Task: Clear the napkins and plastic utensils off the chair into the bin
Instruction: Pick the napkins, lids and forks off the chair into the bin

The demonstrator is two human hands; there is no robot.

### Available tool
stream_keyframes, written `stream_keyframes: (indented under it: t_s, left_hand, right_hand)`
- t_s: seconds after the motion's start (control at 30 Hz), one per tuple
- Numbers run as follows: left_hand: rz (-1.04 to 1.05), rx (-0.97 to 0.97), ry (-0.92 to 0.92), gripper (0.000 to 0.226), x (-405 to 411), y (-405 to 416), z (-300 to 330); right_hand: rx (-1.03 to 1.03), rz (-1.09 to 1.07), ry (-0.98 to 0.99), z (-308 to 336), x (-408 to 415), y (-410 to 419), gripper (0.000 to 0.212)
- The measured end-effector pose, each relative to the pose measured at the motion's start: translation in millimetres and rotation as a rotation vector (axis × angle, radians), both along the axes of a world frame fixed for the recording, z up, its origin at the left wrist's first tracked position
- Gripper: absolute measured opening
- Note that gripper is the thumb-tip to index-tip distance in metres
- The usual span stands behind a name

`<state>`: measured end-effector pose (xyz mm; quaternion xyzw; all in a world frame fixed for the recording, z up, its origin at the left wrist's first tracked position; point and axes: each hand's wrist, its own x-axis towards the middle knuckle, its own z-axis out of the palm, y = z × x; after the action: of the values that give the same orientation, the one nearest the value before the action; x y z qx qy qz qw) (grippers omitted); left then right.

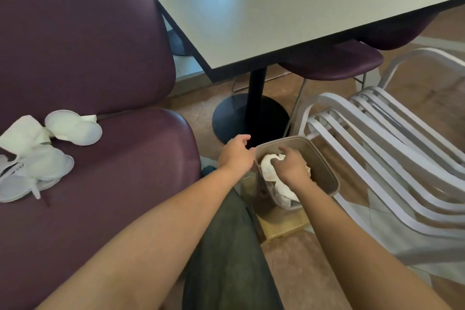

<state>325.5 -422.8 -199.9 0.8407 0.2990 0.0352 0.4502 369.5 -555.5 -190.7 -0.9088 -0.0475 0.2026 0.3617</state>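
A small beige bin [324,158] stands on the floor between the purple chair [120,184] and my legs. My right hand [292,166] reaches into the bin and grips a crumpled white napkin [268,168] inside it. My left hand [235,152] rests against the bin's left rim with fingers relaxed. On the chair seat at the left lie white napkins [20,133], round plastic lids [75,126] and clear plastic utensils in wrappers [30,176].
A pale table [276,7] on a black pedestal base [249,118] stands just beyond the bin. A white slatted chair [390,146] lies tipped on the right. Another purple seat [332,63] sits under the table.
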Motion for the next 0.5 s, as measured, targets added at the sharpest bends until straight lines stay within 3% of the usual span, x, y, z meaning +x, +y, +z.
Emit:
stream_keyframes:
  t_s: [0.5]
  left_hand:
    - [0.338,0.105,-0.077,0.029,-137,162,48]
  right_hand:
    - [0.015,0.456,-0.143,38,-89,170,0.047]
